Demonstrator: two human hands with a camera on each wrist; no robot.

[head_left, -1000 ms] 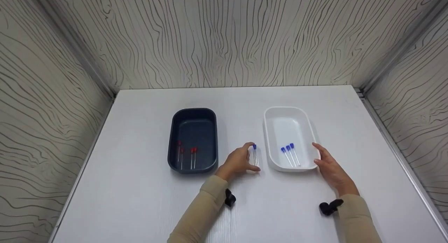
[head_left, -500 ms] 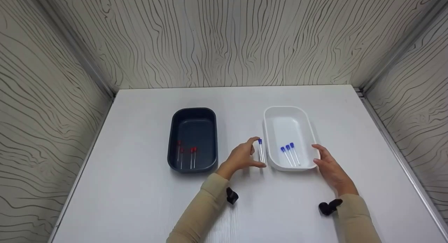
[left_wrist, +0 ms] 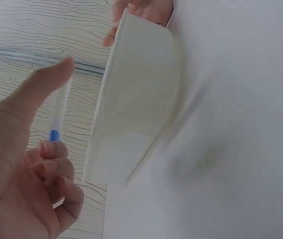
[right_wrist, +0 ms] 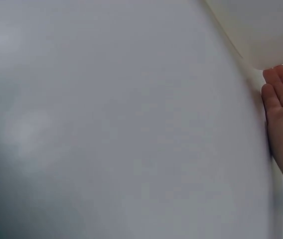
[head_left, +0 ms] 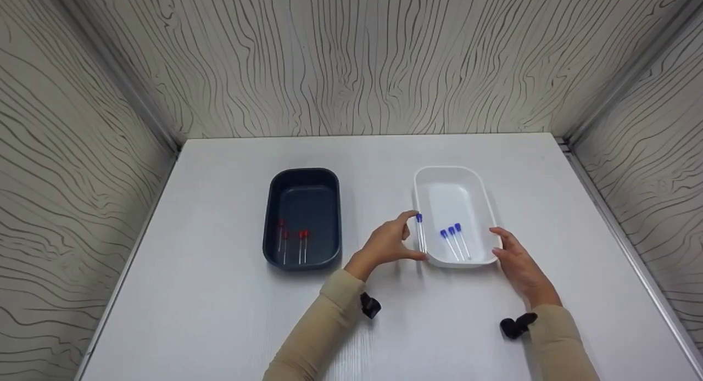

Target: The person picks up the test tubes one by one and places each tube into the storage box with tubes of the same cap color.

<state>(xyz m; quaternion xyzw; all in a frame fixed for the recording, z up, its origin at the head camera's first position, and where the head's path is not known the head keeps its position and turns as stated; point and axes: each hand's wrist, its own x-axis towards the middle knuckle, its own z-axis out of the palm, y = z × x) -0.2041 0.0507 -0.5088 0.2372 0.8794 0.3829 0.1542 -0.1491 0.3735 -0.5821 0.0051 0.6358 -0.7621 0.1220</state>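
Note:
My left hand point(head_left: 387, 242) pinches a clear test tube point(head_left: 421, 235) with a blue cap lengthwise, forefinger at the cap and thumb at the other end. In the head view this tube overlaps the left rim of the white tray point(head_left: 452, 169). From the left wrist, the blue cap point(left_wrist: 55, 135) shows beside the fingers, and the tray's outer wall point(left_wrist: 136, 89) stands to the right. My right hand point(head_left: 522, 268) rests against the tray's right side near the front corner, fingers extended. Inside lie three blue-capped tubes point(head_left: 452, 234), caps pointing away from me.
A dark blue tray point(head_left: 309, 175) stands to the left of the white one, holding several red-capped tubes point(head_left: 301, 246) near its front end. Both trays sit on a white table point(head_left: 219, 216) with patterned panels point(head_left: 351, 62) at the back and sides.
My left hand has lifted the blue-capped test tube and carried it rightward, from the table between the trays to the white tray's left rim. The right hand stays at the tray's side.

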